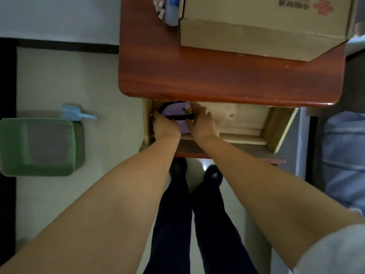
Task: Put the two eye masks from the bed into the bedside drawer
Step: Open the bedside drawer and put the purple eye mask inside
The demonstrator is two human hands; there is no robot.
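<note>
Far left, a green bin [39, 146] is seen on the pale floor, with a light blue scoop [74, 113] lying just behind it, touching or nearly touching its rim. Moving across, the bedside drawer [245, 123] is found pulled open beneath the red-brown top of the nightstand [217, 80]. In the drawer's left end a lilac eye mask [175, 109] is laid, dark-edged, with a black strap across it; only one mask can be made out, and whether a second lies under it cannot be told. The left hand [165, 126] is pressed down at the mask's left side, fingers curled onto the strap, so a closed hold on the mask is shown. Just beside it, the right hand [202, 123] is set on the mask's right edge, thumb tucked toward the strap and fingers spread flat and blurred; whether anything is actually gripped there cannot be told. Up on the nightstand, a cardboard box [262, 26] is stood at the back, overhanging slightly, with a blue-and-white bottle [171, 10] and a crumpled pink-and-white wrapper [160, 5] to its left. Below the drawer, dark trousers and black shoes [213, 174] are seen. Far right, striped blue bedding [343, 155] is glimpsed.
</note>
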